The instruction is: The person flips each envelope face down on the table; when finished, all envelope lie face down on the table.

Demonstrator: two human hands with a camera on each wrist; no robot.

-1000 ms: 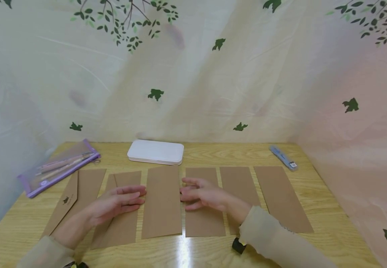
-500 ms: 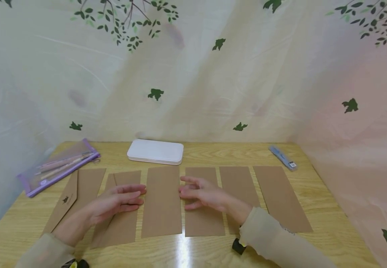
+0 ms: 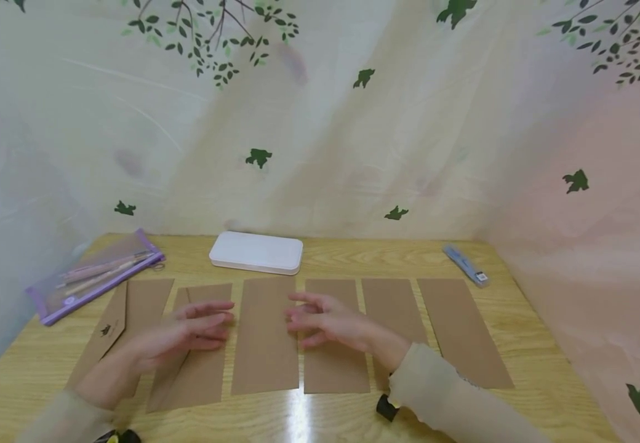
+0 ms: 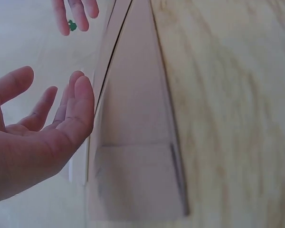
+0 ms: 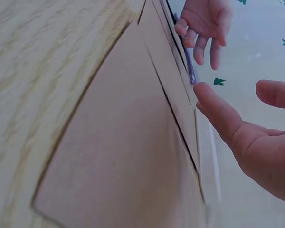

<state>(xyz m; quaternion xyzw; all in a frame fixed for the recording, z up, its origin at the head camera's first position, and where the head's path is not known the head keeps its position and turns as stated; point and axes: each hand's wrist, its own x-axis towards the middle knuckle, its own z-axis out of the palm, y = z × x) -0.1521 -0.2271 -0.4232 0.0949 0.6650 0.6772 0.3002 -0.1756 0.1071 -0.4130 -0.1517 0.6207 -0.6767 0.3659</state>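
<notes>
Several brown paper envelopes lie in a row across the wooden table. The leftmost envelope (image 3: 148,301) shows a pointed flap with a small dark print. Over the second envelope (image 3: 206,381) hovers my left hand (image 3: 184,335), fingers loosely extended and holding nothing. A plain middle envelope (image 3: 267,344) lies between my hands. My right hand (image 3: 333,323) hovers above the envelope (image 3: 336,375) to its right, fingertips over the middle envelope's right edge, also holding nothing. Both wrist views show the hands (image 4: 42,123) (image 5: 256,137) raised clear of the paper, palms facing each other.
At the back stands a white flat case (image 3: 256,252). A purple-edged zip pouch (image 3: 98,277) with pens lies at the back left, a blue narrow packet (image 3: 466,264) at the back right. Two more plain envelopes (image 3: 392,301) (image 3: 464,332) lie to the right. A leaf-patterned curtain (image 3: 320,123) encloses the table.
Both hands have shifted slightly left; the left hand has drawn away from the middle envelope's left edge, and the right fingertips now overlap its right edge. The envelopes stay in place.
</notes>
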